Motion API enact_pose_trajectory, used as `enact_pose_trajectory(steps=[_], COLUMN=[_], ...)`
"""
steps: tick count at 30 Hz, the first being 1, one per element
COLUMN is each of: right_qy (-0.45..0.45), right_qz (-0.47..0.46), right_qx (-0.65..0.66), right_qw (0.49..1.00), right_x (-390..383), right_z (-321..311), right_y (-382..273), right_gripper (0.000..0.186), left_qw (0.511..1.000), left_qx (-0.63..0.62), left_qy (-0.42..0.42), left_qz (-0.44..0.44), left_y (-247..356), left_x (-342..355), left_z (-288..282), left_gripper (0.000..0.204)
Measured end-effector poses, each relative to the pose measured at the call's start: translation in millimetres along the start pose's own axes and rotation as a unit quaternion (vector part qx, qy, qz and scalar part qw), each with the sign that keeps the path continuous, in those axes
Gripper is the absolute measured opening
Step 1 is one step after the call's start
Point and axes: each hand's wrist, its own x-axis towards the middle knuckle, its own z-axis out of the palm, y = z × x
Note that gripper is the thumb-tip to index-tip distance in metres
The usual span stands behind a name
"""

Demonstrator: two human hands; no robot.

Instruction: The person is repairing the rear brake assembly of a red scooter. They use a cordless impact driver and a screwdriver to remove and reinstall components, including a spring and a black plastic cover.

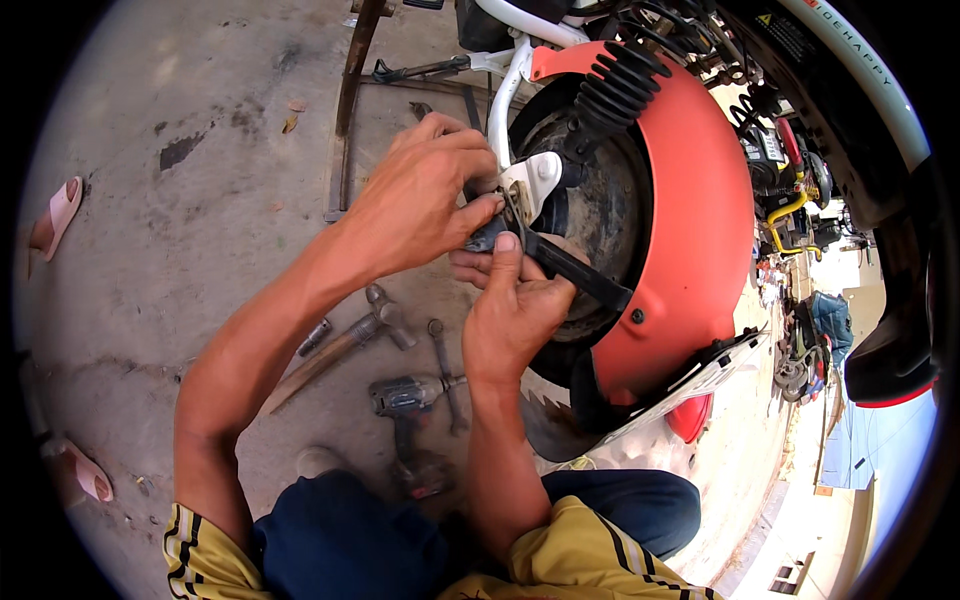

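Observation:
At the axle end of a scooter-like vehicle, both my hands work beside a white metal bracket [541,178]. My left hand [425,195] is closed there, thumb and fingers pinching at small metal parts by the bracket; what they hold is mostly hidden. Below it, my right hand [520,310] grips a black flat bar [580,272], thumb on top near the bracket. That bar runs across the dusty wheel [612,190] to the red fender [695,200]. A black ribbed boot [620,85] covers the shock absorber above the wheel.
On the concrete ground lie a hammer [325,362], a wrench [442,360] and a cordless impact driver [405,397]. A rusty metal stand [352,95] rises at the far left of the wheel. Pink-sandalled feet [62,215] of another person are at left. Parked vehicles [790,185] stand at right.

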Motion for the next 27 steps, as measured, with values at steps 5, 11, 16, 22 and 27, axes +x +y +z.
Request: enact_pose_trajectory(steps=[5,11,16,22,27], right_qy=[-0.004,0.023,0.028,0.051,0.047], right_qz=[-0.004,-0.02,-0.048,-0.083,-0.062], right_qx=[0.061,0.079,0.057,0.028,0.029], right_qw=[0.998,0.996,0.997,0.995,0.997], right_x=[-1,0,-1,-3,-3], right_z=[3,2,3,7,-1], right_y=[1,4,11,23,11], right_gripper=[0.035,0.037,0.043,0.044,0.044], left_qw=[0.999,0.989,0.989,0.988,0.984], left_qx=[0.003,0.009,-0.034,-0.103,-0.123], left_qy=[-0.041,-0.135,-0.124,-0.064,-0.053], left_qz=[-0.009,-0.051,-0.078,-0.096,-0.114], left_y=[7,23,21,11,20], left_x=[11,24,21,14,9], left_z=[-14,-28,-21,-11,-9], left_gripper=[0.017,0.019,0.018,0.018,0.019])
